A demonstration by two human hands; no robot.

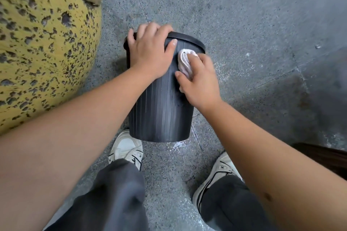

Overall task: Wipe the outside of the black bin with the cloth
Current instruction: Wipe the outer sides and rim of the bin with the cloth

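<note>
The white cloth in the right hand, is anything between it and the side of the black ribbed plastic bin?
Nothing visible: the right hand presses the white cloth straight against the black ribbed plastic bin, beside the left hand.

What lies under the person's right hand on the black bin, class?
A white cloth, pressed against the bin's ribbed side by the right hand. Its upper end shows; the rest, and the bin wall beneath, is covered.

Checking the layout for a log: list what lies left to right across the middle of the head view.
Yellow pitted surface → left hand gripping the bin's rim → cloth → right hand pressing the cloth on the bin → bare floor.
</note>
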